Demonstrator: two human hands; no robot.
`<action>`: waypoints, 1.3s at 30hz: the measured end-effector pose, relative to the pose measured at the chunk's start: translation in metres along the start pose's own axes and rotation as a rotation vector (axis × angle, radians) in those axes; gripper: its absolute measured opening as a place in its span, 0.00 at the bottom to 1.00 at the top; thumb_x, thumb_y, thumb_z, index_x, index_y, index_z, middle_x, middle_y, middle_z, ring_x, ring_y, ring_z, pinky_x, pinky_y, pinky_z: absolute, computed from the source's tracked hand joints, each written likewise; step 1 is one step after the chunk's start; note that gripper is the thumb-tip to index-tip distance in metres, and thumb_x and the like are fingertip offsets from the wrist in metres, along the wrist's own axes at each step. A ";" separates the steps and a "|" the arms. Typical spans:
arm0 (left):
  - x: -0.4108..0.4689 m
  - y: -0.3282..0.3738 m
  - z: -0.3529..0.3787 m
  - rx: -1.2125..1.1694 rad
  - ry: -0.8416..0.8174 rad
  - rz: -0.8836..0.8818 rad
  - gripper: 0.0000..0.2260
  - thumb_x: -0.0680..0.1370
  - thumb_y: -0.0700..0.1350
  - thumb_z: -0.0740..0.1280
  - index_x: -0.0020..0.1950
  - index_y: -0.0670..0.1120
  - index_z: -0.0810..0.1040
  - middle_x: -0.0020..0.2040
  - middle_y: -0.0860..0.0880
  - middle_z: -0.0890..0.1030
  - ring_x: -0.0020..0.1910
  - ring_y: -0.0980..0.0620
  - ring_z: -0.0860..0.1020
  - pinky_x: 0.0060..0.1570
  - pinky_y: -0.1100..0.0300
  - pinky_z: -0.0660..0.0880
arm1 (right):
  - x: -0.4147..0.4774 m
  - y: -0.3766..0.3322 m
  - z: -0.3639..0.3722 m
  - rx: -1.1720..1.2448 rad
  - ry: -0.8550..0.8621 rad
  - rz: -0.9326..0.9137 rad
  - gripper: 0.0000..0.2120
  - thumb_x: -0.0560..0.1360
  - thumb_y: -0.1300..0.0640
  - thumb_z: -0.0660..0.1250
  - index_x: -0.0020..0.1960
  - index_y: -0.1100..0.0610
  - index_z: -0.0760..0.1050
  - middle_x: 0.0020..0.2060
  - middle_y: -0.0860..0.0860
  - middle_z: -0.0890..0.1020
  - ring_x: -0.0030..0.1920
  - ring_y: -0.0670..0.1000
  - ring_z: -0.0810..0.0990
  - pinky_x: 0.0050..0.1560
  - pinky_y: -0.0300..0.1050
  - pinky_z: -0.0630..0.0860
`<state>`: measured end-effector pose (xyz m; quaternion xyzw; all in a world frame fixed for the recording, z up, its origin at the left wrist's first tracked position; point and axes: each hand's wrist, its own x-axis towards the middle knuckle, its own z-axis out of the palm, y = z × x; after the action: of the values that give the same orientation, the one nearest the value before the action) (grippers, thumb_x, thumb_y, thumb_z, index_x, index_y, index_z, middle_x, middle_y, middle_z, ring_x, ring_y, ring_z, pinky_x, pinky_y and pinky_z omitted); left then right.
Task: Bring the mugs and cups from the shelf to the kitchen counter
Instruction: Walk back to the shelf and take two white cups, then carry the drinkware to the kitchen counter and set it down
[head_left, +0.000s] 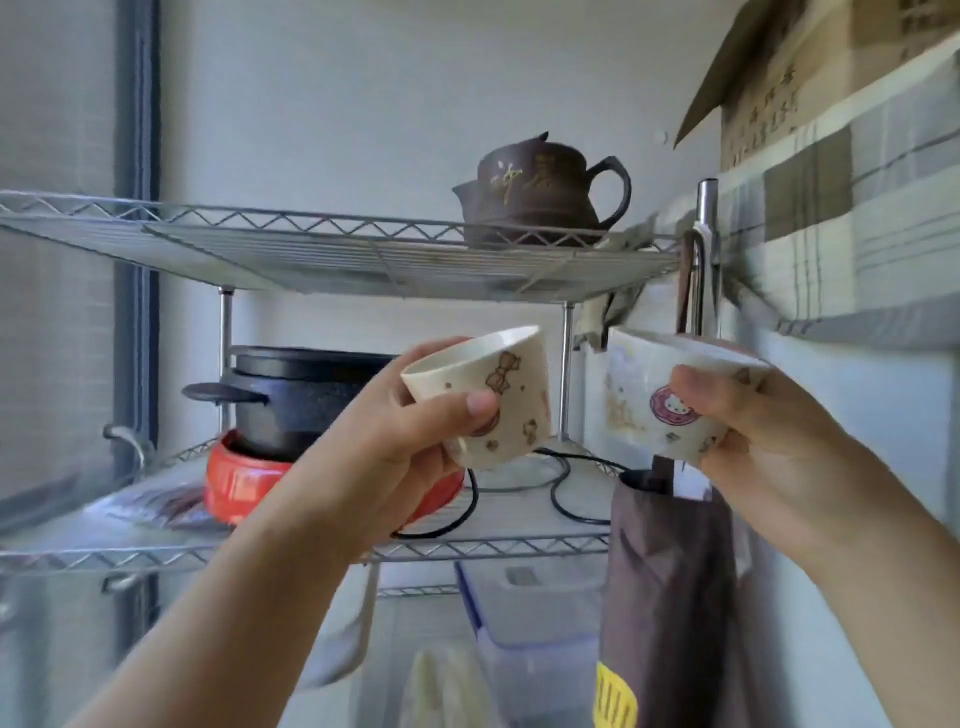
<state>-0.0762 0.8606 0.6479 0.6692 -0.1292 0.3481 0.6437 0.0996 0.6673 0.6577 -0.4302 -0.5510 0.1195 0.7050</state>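
Currently mid-carry: person is holding one cup in each hand, both lifted clear of the wire shelf (332, 244) and hanging in the air in front of it. Left hand (410, 447) is wrapping the cream cup with brown bow prints (483, 395), thumb across its front, cup tilting with the mouth toward the left. Right hand (753, 441) is gripping a second cream cup with a pink round emblem (660, 395), also tilting, blurred.

Progress, my read: pickup is done for these two, delivery is still pending. Kitchen counter isn't showing in view, so nothing is landing yet.

Contents: the visible inside of the left cup is looking empty; right cup's interior is not readable.

Nothing cup-like is showing on the shelf itself. Top tier is carrying a dark brown clay teapot (540, 197). Lower tier is carrying a black lidded pot (296, 400) sitting in a red bowl (234, 478), plus a loose black cord (561, 493). Pot contents are hidden by the lid.
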 end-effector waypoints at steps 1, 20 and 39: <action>-0.013 -0.018 0.003 -0.005 0.009 -0.033 0.35 0.61 0.43 0.76 0.67 0.41 0.71 0.56 0.38 0.79 0.57 0.39 0.78 0.55 0.44 0.75 | -0.020 0.011 -0.001 0.007 0.011 0.024 0.30 0.61 0.54 0.73 0.63 0.61 0.76 0.57 0.63 0.81 0.57 0.60 0.80 0.58 0.55 0.76; -0.205 -0.255 0.117 -0.172 -0.233 -0.661 0.37 0.62 0.49 0.81 0.67 0.46 0.71 0.57 0.43 0.81 0.53 0.42 0.82 0.52 0.42 0.68 | -0.349 0.101 -0.040 -0.215 0.651 0.454 0.34 0.56 0.62 0.79 0.60 0.53 0.73 0.51 0.47 0.83 0.54 0.48 0.82 0.47 0.40 0.79; -0.270 -0.347 0.375 -0.093 -0.957 -0.807 0.31 0.55 0.54 0.79 0.53 0.71 0.73 0.52 0.64 0.80 0.52 0.65 0.78 0.40 0.73 0.76 | -0.609 -0.003 -0.068 -0.776 1.458 0.887 0.36 0.52 0.41 0.76 0.58 0.34 0.66 0.46 0.24 0.73 0.51 0.28 0.74 0.38 0.21 0.73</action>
<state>0.0563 0.4772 0.2359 0.7182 -0.1554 -0.2667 0.6237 -0.0636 0.2423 0.2482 -0.7750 0.2400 -0.1140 0.5734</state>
